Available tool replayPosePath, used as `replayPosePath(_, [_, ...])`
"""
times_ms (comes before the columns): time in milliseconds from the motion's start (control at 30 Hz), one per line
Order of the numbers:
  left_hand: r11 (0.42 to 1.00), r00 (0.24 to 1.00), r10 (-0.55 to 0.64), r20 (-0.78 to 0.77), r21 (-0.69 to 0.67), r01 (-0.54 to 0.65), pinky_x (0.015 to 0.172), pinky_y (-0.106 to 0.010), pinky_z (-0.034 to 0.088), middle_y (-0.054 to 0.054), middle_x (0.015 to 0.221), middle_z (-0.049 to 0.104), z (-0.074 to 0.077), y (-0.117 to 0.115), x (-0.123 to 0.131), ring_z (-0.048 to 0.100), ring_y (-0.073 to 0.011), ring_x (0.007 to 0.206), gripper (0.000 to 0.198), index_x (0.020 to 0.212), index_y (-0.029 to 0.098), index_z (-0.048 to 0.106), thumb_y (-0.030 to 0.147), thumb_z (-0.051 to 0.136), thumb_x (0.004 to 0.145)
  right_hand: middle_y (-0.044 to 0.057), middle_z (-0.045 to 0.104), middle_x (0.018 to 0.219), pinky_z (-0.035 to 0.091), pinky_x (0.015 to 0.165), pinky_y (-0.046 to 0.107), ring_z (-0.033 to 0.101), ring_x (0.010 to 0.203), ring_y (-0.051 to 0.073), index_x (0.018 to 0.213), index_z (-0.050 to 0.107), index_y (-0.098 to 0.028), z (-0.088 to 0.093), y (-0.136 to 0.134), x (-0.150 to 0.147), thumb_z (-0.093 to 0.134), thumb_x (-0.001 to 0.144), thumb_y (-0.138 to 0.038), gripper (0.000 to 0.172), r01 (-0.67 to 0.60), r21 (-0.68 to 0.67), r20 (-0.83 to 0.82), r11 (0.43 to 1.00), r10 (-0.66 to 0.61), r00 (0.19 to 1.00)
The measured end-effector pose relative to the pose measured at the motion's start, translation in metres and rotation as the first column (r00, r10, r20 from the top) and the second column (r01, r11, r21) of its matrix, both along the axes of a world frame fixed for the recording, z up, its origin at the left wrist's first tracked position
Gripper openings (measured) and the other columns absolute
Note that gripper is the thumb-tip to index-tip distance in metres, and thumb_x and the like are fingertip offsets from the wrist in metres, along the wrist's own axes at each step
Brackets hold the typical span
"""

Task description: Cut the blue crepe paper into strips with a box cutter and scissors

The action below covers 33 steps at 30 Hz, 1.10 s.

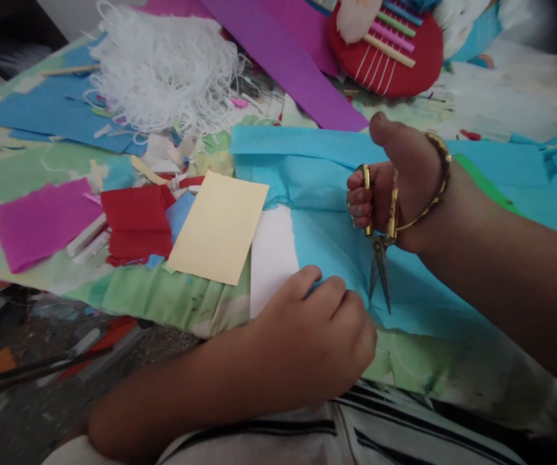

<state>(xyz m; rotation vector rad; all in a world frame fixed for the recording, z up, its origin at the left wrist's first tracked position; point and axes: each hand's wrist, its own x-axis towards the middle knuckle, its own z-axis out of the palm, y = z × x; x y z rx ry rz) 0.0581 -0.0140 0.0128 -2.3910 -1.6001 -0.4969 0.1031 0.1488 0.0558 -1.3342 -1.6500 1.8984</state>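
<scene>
My right hand (399, 184) is closed round the gold handles of small scissors (380, 258), whose blades point down toward me onto a sheet of light blue tissue paper (317, 187). A gold bangle sits on that wrist. My left hand (317, 329) is curled at the near edge of the blue paper, fingers pinching it just left of the blade tips. A white sheet (271, 255) lies under the blue paper beside my left hand.
A cream card (220, 226), red paper (136, 223), a magenta piece (41, 219) and white scraps lie to the left on the green table cover (162, 297). Shredded white paper (162, 71), purple strips (283, 58) and a red disc with sticks (389, 48) sit behind.
</scene>
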Motion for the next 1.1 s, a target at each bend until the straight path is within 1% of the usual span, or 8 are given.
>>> replayPosePath(100, [1.0, 1.0, -0.012, 0.009, -0.009, 0.012, 0.066, -0.036, 0.042, -0.006, 0.087, 0.065, -0.001, 0.0, 0.0, 0.056, -0.0189, 0.075, 0.024, 0.083, 0.016, 0.063, 0.014, 0.039, 0.087, -0.004, 0.036, 0.045, 0.029, 0.034, 0.021, 0.034, 0.037, 0.006, 0.056, 0.042, -0.018, 0.0, 0.0, -0.002, 0.049, 0.06, -0.074, 0.056, 0.022, -0.059, 0.084, 0.998, -0.018, 0.996])
replayPosePath(167, [1.0, 1.0, -0.015, 0.015, -0.017, 0.015, 0.066, -0.037, 0.041, -0.007, 0.085, 0.064, -0.002, 0.0, 0.001, 0.056, -0.0186, 0.072, 0.023, 0.082, 0.015, 0.062, 0.014, 0.039, 0.087, -0.004, 0.036, 0.044, 0.03, 0.033, 0.022, 0.035, 0.036, 0.006, 0.056, 0.043, -0.019, -0.003, 0.001, -0.004, 0.048, 0.058, -0.076, 0.058, 0.021, -0.064, 0.111, 0.998, -0.013, 0.994])
replayPosePath(300, [0.999, 1.0, -0.01, 0.013, -0.031, 0.011, 0.066, -0.038, 0.04, -0.007, 0.082, 0.063, -0.003, 0.001, 0.001, 0.055, -0.0183, 0.07, 0.021, 0.08, 0.015, 0.06, 0.013, 0.04, 0.086, -0.005, 0.034, 0.044, 0.03, 0.031, 0.023, 0.033, 0.034, 0.006, 0.055, 0.044, -0.02, -0.011, 0.002, -0.003, 0.045, 0.057, -0.08, 0.06, 0.027, -0.02, 0.16, 0.999, -0.024, 0.987])
replayPosePath(467, [0.999, 1.0, -0.012, 0.007, -0.03, 0.012, 0.065, -0.036, 0.039, -0.006, 0.08, 0.062, -0.003, 0.002, 0.001, 0.052, -0.0174, 0.069, 0.021, 0.079, 0.015, 0.059, 0.014, 0.04, 0.086, -0.005, 0.032, 0.045, 0.028, 0.03, 0.023, 0.032, 0.035, 0.006, 0.053, 0.043, -0.021, -0.013, -0.003, -0.001, 0.047, 0.062, -0.075, 0.055, 0.045, 0.04, 0.113, 0.998, -0.049, 0.992])
replayPosePath(600, [0.999, 1.0, -0.009, 0.009, -0.036, 0.009, 0.063, -0.036, 0.038, -0.006, 0.077, 0.061, -0.003, 0.002, 0.001, 0.052, -0.0183, 0.067, 0.02, 0.079, 0.015, 0.059, 0.013, 0.039, 0.086, -0.005, 0.032, 0.045, 0.028, 0.03, 0.022, 0.031, 0.034, 0.005, 0.052, 0.042, -0.021, -0.012, -0.005, 0.0, 0.049, 0.06, -0.076, 0.056, 0.066, 0.052, 0.078, 0.996, -0.07, 0.994])
replayPosePath(800, [0.998, 1.0, -0.007, 0.014, -0.061, 0.008, 0.061, -0.037, 0.038, -0.006, 0.076, 0.06, -0.003, 0.002, 0.001, 0.052, -0.0194, 0.068, 0.02, 0.078, 0.015, 0.057, 0.013, 0.039, 0.086, -0.006, 0.03, 0.043, 0.028, 0.029, 0.023, 0.029, 0.033, 0.006, 0.051, 0.04, -0.021, -0.018, 0.001, 0.001, 0.051, 0.058, -0.076, 0.056, 0.102, 0.06, 0.065, 0.993, -0.106, 0.992])
replayPosePath(933, [0.999, 1.0, -0.004, 0.009, -0.051, 0.004, 0.059, -0.036, 0.036, -0.005, 0.074, 0.058, -0.002, 0.002, 0.001, 0.051, -0.0191, 0.065, 0.019, 0.076, 0.016, 0.055, 0.012, 0.039, 0.085, -0.005, 0.032, 0.044, 0.029, 0.03, 0.023, 0.031, 0.034, 0.006, 0.051, 0.042, -0.021, -0.016, 0.003, 0.005, 0.052, 0.057, -0.075, 0.055, 0.13, 0.026, 0.056, 0.991, -0.131, 0.99])
replayPosePath(1100, [0.999, 1.0, -0.005, 0.005, -0.046, 0.006, 0.055, -0.034, 0.033, -0.003, 0.065, 0.053, 0.001, 0.003, 0.001, 0.047, -0.0178, 0.06, 0.018, 0.073, 0.016, 0.053, 0.011, 0.04, 0.084, -0.005, 0.033, 0.044, 0.03, 0.032, 0.022, 0.032, 0.035, 0.006, 0.054, 0.041, -0.021, -0.009, 0.003, 0.01, 0.048, 0.063, -0.073, 0.053, 0.153, -0.049, 0.021, 0.987, -0.152, 0.988])
